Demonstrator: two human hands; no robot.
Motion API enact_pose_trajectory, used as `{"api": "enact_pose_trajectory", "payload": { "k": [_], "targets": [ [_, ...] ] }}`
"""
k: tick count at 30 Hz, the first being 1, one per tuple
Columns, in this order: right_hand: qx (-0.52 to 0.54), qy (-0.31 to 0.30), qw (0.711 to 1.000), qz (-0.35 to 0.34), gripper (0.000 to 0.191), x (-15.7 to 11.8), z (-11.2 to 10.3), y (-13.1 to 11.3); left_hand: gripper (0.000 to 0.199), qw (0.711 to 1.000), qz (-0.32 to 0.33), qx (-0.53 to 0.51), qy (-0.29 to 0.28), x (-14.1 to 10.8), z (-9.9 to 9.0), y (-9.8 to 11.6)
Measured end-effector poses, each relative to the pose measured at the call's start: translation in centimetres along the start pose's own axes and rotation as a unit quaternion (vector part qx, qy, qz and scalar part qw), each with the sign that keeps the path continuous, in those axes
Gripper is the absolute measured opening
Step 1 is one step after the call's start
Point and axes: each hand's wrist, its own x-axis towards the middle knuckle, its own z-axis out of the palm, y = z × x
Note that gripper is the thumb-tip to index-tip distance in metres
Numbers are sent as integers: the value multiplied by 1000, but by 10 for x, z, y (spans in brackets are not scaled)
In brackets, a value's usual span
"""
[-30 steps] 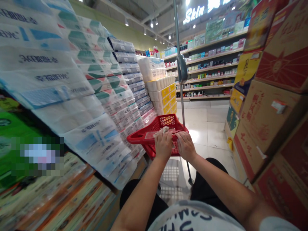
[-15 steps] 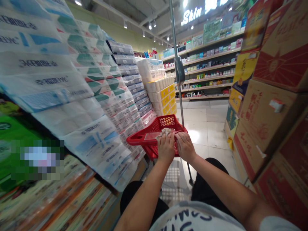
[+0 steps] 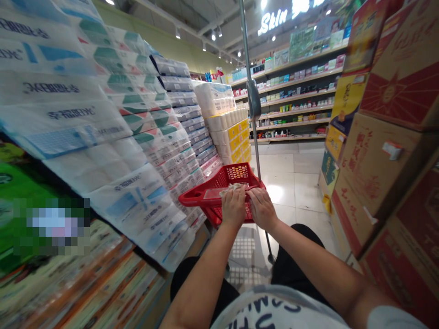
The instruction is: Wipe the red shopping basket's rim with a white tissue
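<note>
Red cart basket [image 3: 192, 198] under your hands | crumpled pale paper [image 3: 233, 187] lies crosswise on its rim, touching your left hand [image 3: 233, 206] | right hand [image 3: 262, 209] just beside, hands together, grip unclear

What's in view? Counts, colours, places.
toilet-roll bales: many, white with blue and green print, stacked left
yellow-labelled roll packs: several, white and yellow, stacked ahead
cardboard cartons: several, red and tan, stacked right
store shelving: one, white, far right
lit Skin sign: one, white, above shelving
shopping-cart basket: one, red, ahead
crumpled pale item: one, at basket rim
left hand: one, on rim
right hand: one, on rim
</note>
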Motion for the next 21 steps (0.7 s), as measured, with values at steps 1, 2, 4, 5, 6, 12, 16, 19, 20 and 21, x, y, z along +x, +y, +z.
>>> {"api": "enact_pose_trajectory", "payload": {
  "k": [1, 2, 4, 5, 6, 12, 16, 19, 20, 21],
  "targets": [
    [4, 2, 1000, 7, 39, 0, 0, -2, 42, 1000, -13, -12, -3, 2, -1, 1],
    [10, 2, 1000, 15, 38, 0, -1, -3, 41, 999, -30, -29, -3, 4, -3, 3],
    [23, -7, 999, 31, 38, 2, -2, -8, 39, 994, -74, -80, 2, 9, -7, 8],
    [31, -15, 999, 40, 39, 4, -4, -10, 38, 988, -98, -117, 7, 12, -8, 12],
    [40, -25, 998, 49, 41, 6, -6, -12, 38, 979, -121, -162, 13, 14, -9, 16],
    [103, -47, 989, 95, 48, 30, -19, -22, 47, 847, -222, -483, 16, 30, -19, 37],
    [105, -25, 989, 98, 49, 36, -21, -27, 54, 812, -222, -540, 7, 30, -30, 42],
    [105, -2, 991, 87, 50, 35, -19, -27, 56, 852, -169, -495, -15, 23, -38, 38],
    [109, 3, 991, 82, 50, 36, -20, -26, 56, 878, -136, -458, -23, 21, -39, 35],
    [114, 8, 990, 77, 49, 39, -21, -25, 56, 906, -99, -410, -28, 19, -40, 31]
  ]
}}
